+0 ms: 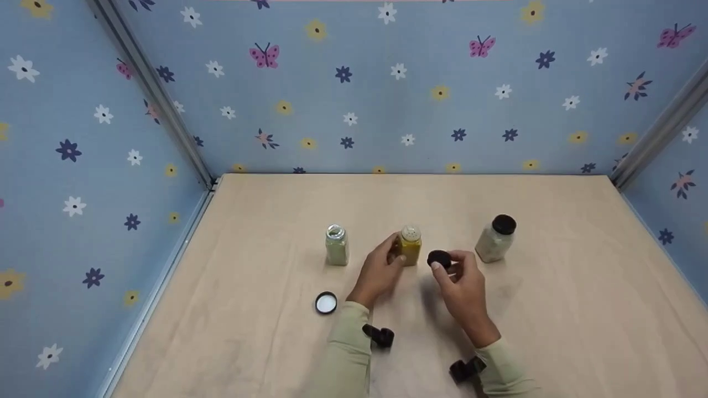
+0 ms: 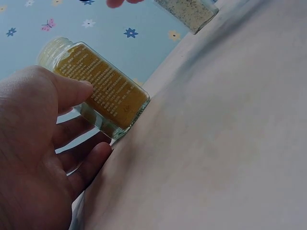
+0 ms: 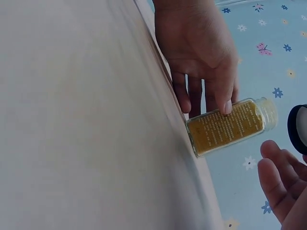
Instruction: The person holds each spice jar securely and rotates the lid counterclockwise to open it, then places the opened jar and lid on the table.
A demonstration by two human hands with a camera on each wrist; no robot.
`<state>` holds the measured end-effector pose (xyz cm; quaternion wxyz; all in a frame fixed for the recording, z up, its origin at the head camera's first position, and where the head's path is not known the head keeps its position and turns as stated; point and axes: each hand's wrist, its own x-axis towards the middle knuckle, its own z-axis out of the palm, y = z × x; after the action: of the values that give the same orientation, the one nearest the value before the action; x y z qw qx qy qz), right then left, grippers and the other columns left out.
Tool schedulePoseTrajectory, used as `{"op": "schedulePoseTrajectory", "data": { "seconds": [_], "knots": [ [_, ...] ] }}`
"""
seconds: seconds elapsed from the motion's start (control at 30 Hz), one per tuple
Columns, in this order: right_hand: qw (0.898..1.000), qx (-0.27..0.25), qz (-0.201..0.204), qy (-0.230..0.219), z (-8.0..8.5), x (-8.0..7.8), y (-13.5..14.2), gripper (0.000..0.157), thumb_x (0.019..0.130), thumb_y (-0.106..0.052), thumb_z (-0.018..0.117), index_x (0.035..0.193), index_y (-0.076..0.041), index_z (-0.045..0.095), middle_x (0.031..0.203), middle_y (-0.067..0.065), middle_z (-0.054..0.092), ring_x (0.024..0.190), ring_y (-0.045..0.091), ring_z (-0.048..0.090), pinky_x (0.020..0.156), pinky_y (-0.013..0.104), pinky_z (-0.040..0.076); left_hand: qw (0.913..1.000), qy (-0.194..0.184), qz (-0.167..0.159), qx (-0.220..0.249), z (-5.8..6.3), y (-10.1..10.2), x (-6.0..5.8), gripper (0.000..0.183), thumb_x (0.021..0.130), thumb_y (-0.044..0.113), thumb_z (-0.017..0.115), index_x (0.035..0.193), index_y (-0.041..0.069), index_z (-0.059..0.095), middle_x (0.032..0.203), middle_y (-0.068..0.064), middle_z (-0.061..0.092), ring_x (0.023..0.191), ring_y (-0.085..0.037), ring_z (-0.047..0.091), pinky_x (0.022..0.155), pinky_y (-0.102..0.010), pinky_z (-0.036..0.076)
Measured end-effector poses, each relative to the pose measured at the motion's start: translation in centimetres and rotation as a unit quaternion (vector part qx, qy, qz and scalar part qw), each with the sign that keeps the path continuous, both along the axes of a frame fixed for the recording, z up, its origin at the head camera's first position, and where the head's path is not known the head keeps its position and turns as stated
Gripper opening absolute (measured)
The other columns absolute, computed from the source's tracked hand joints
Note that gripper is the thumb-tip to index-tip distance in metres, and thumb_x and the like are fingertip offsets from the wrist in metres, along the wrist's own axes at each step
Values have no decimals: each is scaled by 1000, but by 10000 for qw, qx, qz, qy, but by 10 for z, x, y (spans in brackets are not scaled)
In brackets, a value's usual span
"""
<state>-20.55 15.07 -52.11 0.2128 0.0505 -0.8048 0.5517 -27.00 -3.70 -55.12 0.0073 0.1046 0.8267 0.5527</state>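
A glass spice jar [image 1: 410,252] of yellow powder stands upright on the table, its white perforated shaker top uncovered. My left hand [image 1: 380,271] grips this jar from the left, thumb on the printed side in the left wrist view and fingers behind the glass. To the right of the jar, my right hand [image 1: 463,282] pinches a black screw lid [image 1: 439,258] between thumb and fingers, held apart from the jar's neck. The lid's pale inside shows in the right wrist view.
Left of the hands stands a jar of pale green contents [image 1: 337,249] without a lid. Nearer the front, a black lid [image 1: 326,303] lies with its white inside up. At right stands a black-capped jar [image 1: 495,241]. A patterned wall [image 1: 376,105] bounds the table's back.
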Motion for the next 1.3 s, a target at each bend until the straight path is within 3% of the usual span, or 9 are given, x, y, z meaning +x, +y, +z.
{"op": "schedulePoseTrajectory", "data": {
  "seconds": [0.2, 0.43, 0.67, 0.9, 1.3],
  "knots": [
    [9980, -248, 248, -523, -2, 1, -1, 30, 92, -14, 72, 113, -4, 54, 99, 12, 66, 80, 24, 67, 60, 24, 51, 9999, -107, 14, -37, -1, 0, 2, 60, 99, 16, 58, 156, 10, 37, 149, -6, 49, 132, -19, 49, 110, -34, 37],
    [9966, -15, 413, -710, 0, 0, -3, 30, 89, -13, 77, 108, -5, 55, 96, 10, 68, 82, 19, 65, 68, 24, 51, 10000, -87, 7, 36, -1, -1, -1, 59, 100, 17, 58, 155, 14, 39, 149, -2, 50, 133, -15, 48, 110, -32, 37],
    [9960, 236, 632, -587, 3, 2, -5, 35, 83, 0, 79, 109, 1, 56, 99, 11, 68, 82, 23, 63, 66, 27, 52, 10000, -51, -7, 18, -1, 0, -1, 58, 98, 18, 59, 154, 16, 42, 147, -1, 52, 132, -15, 49, 110, -32, 38],
    [9930, 485, 977, -458, 8, 2, -6, 33, 85, -9, 80, 109, -6, 57, 94, 4, 66, 79, 17, 61, 65, 26, 52, 9999, -117, 57, -45, 0, -3, 0, 58, 100, 18, 59, 154, 18, 41, 146, 1, 52, 131, -14, 50, 108, -31, 39],
    [9871, 1023, 1123, -504, 11, 3, -3, 31, 86, -14, 78, 108, -9, 57, 90, 0, 65, 78, 15, 60, 65, 28, 52, 9997, -243, 63, -46, 2, -1, 1, 58, 100, 18, 60, 155, 17, 40, 148, 0, 51, 133, -14, 49, 110, -31, 38]
  ]
}}
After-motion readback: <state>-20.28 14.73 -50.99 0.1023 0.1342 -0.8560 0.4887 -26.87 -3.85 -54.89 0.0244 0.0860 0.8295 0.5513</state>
